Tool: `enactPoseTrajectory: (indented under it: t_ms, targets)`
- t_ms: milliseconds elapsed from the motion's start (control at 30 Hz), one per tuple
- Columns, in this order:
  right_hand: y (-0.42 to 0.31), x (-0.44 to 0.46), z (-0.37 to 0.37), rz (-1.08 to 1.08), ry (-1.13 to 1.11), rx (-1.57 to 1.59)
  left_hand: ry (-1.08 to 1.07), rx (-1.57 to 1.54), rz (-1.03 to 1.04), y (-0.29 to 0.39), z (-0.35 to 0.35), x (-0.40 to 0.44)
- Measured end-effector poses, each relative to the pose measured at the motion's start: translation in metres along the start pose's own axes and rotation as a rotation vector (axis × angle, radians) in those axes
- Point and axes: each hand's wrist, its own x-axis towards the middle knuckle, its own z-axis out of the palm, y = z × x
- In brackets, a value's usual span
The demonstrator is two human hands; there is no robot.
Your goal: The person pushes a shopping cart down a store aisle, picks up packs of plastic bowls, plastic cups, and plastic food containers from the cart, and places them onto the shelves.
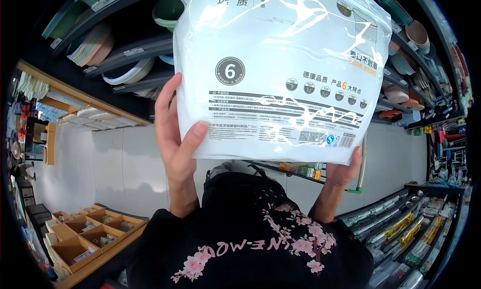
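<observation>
A large white plastic package (280, 53) with Chinese print, a dark round badge marked 6 and a barcode is held up in front of me, its glossy film catching the light. My left hand (178, 126) is closed on its lower left edge, thumb across the printed front and fingers along the side. At the bottom right corner, my right hand (345, 170) grips the package, with most of its fingers hidden behind it. What is inside the package cannot be seen.
Shelves with stacked plastic basins (92, 46) rise behind the package; more shelves hold bowls (405, 63) at right. A wooden bin (97, 226) with compartments stands lower left. Lower right is a rack of long wrapped goods (401, 226). A green-cornered cart (358, 190) shows beneath the package.
</observation>
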Motion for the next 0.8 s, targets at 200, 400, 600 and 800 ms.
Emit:
enactPoseTrajectory:
  t_ms: [200,400,600,800]
  targets:
    - [-0.006,0.009,-0.029,0.043,-0.056,0.052,0.072,-0.001,-0.011,0.010,0.032,-0.020]
    - [-0.009,0.018,-0.055,0.080,-0.148,0.065,0.081,0.099,-0.027,0.007,0.053,-0.040]
    - [-0.015,0.019,-0.082,0.118,-0.130,0.069,0.140,0.102,-0.068,0.003,0.084,-0.058]
    - [-0.019,0.019,-0.097,0.136,-0.179,0.064,0.191,0.140,-0.097,-0.002,0.108,-0.059]
